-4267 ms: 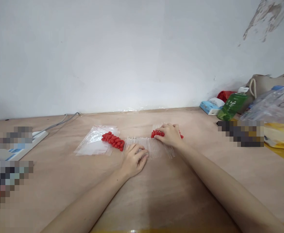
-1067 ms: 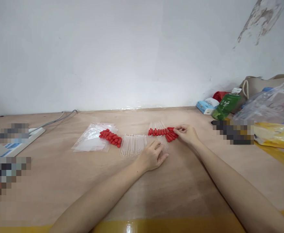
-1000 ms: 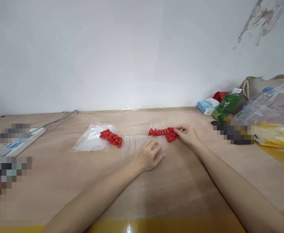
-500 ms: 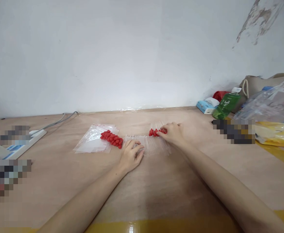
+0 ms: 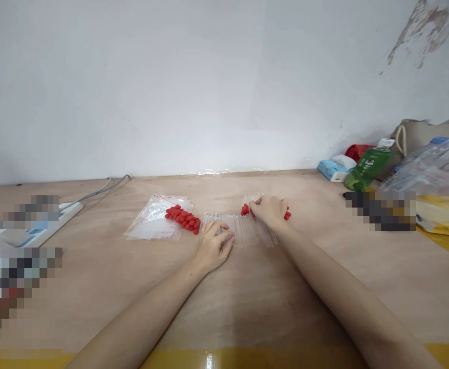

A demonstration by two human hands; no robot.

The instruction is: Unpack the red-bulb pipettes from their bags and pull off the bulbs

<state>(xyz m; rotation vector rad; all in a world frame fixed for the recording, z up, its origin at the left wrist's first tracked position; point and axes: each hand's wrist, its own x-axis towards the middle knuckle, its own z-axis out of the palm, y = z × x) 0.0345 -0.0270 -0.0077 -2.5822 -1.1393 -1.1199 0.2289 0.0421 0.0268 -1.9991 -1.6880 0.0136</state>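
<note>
A row of thin clear tubes (image 5: 243,231) lies side by side on the table. My left hand (image 5: 213,245) rests on the row's left end, fingers bent and apart, with nothing seen gripped. A heap of small red rounded pieces (image 5: 184,219) lies just left of it, partly on clear plastic bags (image 5: 149,220). My right hand (image 5: 268,210) reaches over the right end of the row, thumb and fingers closed together. A small red cluster (image 5: 244,209) shows by its fingertips, and more red pieces (image 5: 287,212) show past its far side. What its fingers pinch is hidden.
At the left is a white power strip (image 5: 61,220) with a grey cable (image 5: 105,190). To the right stand a tissue box (image 5: 335,169), a green bottle (image 5: 368,166), a plastic bag (image 5: 431,166) and a yellow package (image 5: 443,215). A wall (image 5: 193,102) rises behind the table.
The view has shifted slightly, so everything sits further right. My right hand has turned and covers some of the red pieces, while others show on its right side. My left hand stays on the tubes.
</note>
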